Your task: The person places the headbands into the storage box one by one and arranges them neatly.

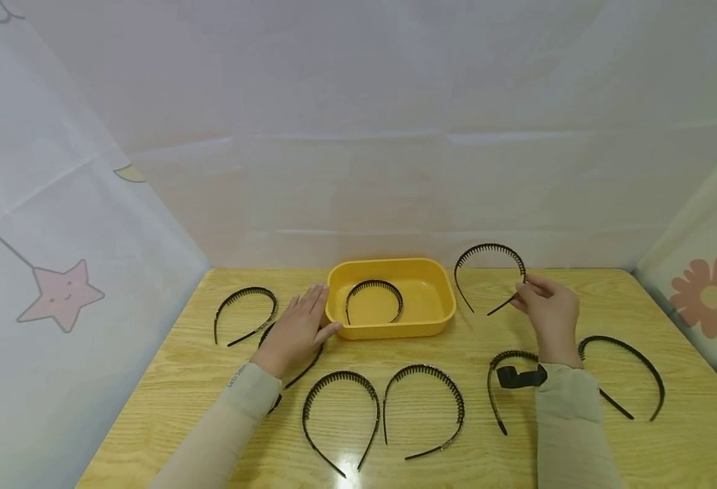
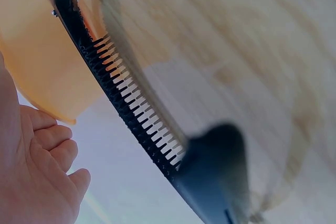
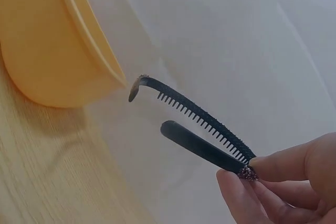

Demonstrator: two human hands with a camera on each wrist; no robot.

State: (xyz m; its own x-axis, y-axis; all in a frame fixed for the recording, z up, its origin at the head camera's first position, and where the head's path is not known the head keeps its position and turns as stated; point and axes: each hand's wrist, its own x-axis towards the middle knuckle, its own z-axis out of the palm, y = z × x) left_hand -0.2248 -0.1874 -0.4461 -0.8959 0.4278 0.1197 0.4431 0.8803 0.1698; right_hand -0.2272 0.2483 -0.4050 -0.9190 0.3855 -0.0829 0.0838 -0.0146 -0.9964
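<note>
A black toothed headband [image 1: 490,246] is pinched between the thumb and fingers of my right hand [image 1: 548,309], raised just right of the yellow basin [image 1: 395,331]. In the right wrist view, the grip on this headband [image 3: 202,116] falls at a glittery patch on one arm. My left hand [image 1: 294,333] lies with extended fingers against the basin's left end. Inside the basin sits one headband [image 1: 373,282]. Another headband [image 1: 303,372] is partly hidden beneath my left hand and wrist; its teeth show large in the left wrist view.
More black headbands lie on the wooden table [image 1: 487,468]: one at the far left [image 1: 245,291], two in the front middle, and two at the right, partly behind my right forearm. A pale printed cloth [image 1: 358,170] hangs behind and beside the table.
</note>
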